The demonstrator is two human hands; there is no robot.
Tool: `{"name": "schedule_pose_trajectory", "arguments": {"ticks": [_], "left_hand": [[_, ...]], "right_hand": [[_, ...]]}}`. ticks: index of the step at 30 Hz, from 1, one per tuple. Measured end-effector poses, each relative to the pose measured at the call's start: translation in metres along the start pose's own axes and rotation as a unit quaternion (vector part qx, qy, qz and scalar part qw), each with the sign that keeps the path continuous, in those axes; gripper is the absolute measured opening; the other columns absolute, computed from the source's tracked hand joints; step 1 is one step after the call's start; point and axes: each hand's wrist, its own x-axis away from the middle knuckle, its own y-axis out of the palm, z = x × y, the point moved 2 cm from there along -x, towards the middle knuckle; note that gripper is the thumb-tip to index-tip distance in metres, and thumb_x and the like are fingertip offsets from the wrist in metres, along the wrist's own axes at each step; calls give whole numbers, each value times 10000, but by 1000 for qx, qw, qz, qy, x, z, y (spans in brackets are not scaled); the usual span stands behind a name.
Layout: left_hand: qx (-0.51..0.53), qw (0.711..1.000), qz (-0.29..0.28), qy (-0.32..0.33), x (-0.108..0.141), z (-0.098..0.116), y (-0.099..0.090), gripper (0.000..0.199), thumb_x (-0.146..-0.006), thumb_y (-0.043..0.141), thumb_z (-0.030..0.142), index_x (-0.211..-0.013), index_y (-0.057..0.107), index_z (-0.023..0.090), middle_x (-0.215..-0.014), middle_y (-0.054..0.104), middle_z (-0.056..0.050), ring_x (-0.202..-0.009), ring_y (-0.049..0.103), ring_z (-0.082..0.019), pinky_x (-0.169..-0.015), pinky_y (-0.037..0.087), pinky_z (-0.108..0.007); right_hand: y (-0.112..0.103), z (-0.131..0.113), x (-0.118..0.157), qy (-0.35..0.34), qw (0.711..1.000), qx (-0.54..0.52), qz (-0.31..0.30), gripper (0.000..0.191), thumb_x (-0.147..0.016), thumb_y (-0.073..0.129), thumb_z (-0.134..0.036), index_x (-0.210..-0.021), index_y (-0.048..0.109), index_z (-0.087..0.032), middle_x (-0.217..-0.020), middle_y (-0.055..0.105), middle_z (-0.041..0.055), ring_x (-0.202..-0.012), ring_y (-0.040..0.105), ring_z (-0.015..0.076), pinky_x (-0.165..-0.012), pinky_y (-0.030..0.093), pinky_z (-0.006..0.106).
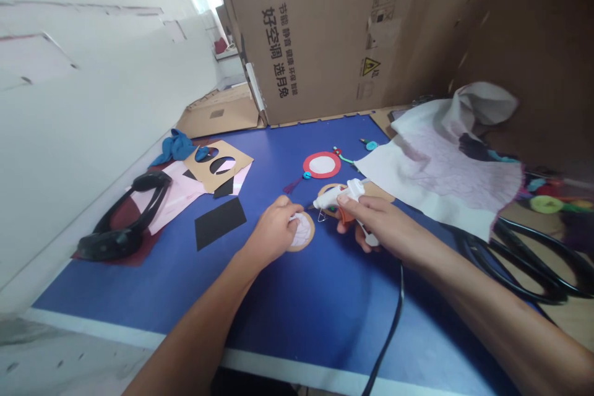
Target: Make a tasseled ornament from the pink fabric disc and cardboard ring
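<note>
My right hand (369, 216) is wrapped round a white hot glue gun (330, 199) with an orange trigger, its nozzle pointing left. Close to that nozzle, my left hand (277, 226) has its fingers closed at a round tan disc (302, 245) with crumpled whitish fabric (304, 229) on it. Fingers cover the disc's left part. Behind the glue gun lies a tan ring (327, 189), partly hidden. Farther back is a red ring with a white centre (322, 164), with a blue bell (307, 176) and a dark tassel (292, 186) beside it.
At left lie a black card (220, 223), cut tan cardboard (218, 167), pink sheets (174, 189), blue cloth (177, 146) and a black headset-like strap (125, 223). White cloth (445, 148) and black-handled scissors (533, 260) are at right. A big cardboard box (320, 31) stands behind. The gun's cord (392, 328) trails toward me.
</note>
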Motion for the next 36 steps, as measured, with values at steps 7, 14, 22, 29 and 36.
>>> {"name": "schedule_pose_trajectory", "arguments": {"ticks": [7,14,22,29,36], "left_hand": [[13,999,-1,-29,0,0,2,287,-886,581,60,-1066,755,201,-1046,664,-62,-981,675,-224,-945,538,-360],[19,999,7,-35,0,0,3,276,-871,590,52,-1068,721,195,-1082,667,-70,-1013,668,-233,-967,532,-379],[27,999,14,-25,1,-3,6,317,-868,588,51,-1117,722,193,-1118,672,-75,-1047,673,-236,-1005,528,-389],[45,998,15,-29,1,0,6,352,-864,576,41,-1149,721,189,-1116,670,-77,-1042,676,-238,-982,528,-393],[64,996,62,-27,0,-1,-3,307,-860,544,21,-1021,730,205,-1052,673,-50,-958,670,-198,-884,531,-337]], "right_hand": [[0,-1,0,22,999,22,-18,458,-1032,515,-603,-911,639,-179,-861,757,64,-427,516,82,-433,349,244],[-1,4,-3,29,999,33,-20,487,-1012,528,-648,-921,649,-186,-873,761,72,-427,505,85,-424,319,250],[1,7,-4,32,999,22,-26,514,-980,556,-685,-940,669,-185,-861,761,77,-427,491,89,-415,316,254],[-3,9,-6,9,1000,15,4,544,-962,567,-714,-935,688,-185,-873,773,78,-424,504,91,-408,348,251],[-4,2,-3,-11,999,7,34,560,-943,583,-739,-889,688,-191,-896,766,84,-446,516,98,-404,357,254]]}}
